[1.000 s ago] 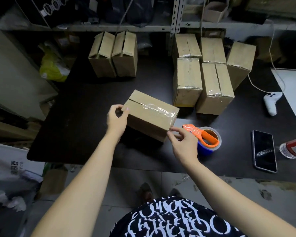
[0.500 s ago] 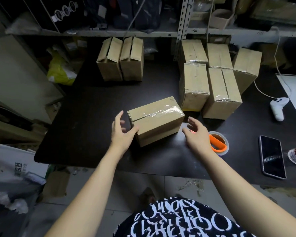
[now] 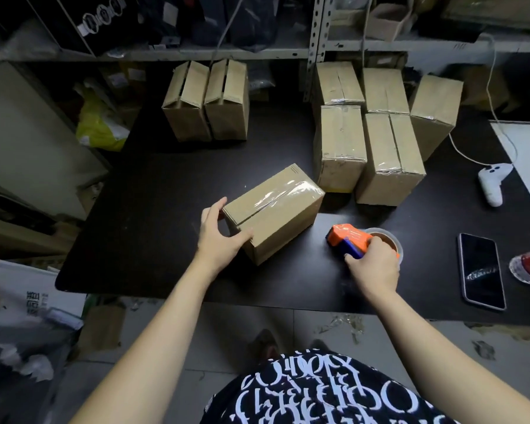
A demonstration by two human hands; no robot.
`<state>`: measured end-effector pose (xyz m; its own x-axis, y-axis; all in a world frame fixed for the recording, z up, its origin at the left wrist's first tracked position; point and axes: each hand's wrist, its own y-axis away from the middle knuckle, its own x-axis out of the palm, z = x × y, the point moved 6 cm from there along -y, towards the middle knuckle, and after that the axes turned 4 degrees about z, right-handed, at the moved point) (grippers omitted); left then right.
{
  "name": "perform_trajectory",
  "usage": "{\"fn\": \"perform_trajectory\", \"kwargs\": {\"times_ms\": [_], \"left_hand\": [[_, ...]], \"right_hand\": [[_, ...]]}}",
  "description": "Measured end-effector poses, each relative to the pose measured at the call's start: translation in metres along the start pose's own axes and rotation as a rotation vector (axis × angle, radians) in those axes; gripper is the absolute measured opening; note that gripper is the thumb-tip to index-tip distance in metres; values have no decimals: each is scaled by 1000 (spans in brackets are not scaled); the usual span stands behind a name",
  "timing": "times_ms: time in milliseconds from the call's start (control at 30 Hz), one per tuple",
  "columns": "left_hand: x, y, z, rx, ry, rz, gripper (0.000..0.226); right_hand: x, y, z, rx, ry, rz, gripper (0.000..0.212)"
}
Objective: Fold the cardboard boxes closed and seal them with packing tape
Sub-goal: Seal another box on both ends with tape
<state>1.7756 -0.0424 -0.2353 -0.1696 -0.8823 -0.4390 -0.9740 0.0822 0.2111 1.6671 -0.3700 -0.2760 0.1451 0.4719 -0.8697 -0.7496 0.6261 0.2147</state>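
Left hand [image 3: 219, 237] grips the near end of the taped box [image 3: 274, 209] — fingers curled round its corner. Right hand [image 3: 374, 269] clasps the tape dispenser [image 3: 354, 240] on the table [image 3: 153, 209]

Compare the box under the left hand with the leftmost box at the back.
The near box has clear tape along its top seam; the back box shows no tape and its seam gapes. The near box sits askew, gripped at one end by the left hand; the back box stands untouched, against a twin box. Both are brown cardboard of like shape.
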Motion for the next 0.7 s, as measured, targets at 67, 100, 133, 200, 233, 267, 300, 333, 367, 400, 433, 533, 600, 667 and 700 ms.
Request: {"fn": "perform_trajectory", "kwargs": {"times_ms": [67,100,133,200,233,267,300,333,367,400,433,533,600,667,700], "left_hand": [[10,11,1,-35,-43,-20,91],[15,18,0,-41,-53,-47,90],[20,25,-5,-47,-61,-85,85],[32,35,-14,-67,-93,-155,76],[38,38,-19,-76,-114,-176,76],[44,40,-24,-83,-132,-188,77],[49,42,-28,-92,-147,-193,79],[52,42,-33,-103,-165,-199,80],[54,43,-38,-106,-195,-213,80],[54,43,-45,-88,-236,-240,78],[52,41,-53,-44,-269,-274,73],[46,26,-88,136,-152,-219,46],[46,15,-117,233,-5,-15,36],[47,12,-147,312,111,178,33],[47,11,-158,343,163,246,33]], "right_hand": [[3,-6,-5,5,49,32,33],[5,-8,-5,-13,100,61,35],[7,-10,-5,-39,154,92,38],[9,-14,-5,-82,219,139,46],[9,-16,-7,-96,217,149,50],[6,-17,-7,-101,190,152,52],[4,-17,-7,-101,130,153,53],[0,-16,-4,-107,48,148,53],[-6,-16,-1,-123,-40,137,51],[-13,-15,4,-153,-112,125,46],[-21,-13,11,-203,-160,111,40],[-49,-3,32,-370,-269,118,32],[-62,6,44,-462,-361,134,31],[-71,14,54,-544,-444,142,29],[-75,18,58,-590,-467,143,29]]}}
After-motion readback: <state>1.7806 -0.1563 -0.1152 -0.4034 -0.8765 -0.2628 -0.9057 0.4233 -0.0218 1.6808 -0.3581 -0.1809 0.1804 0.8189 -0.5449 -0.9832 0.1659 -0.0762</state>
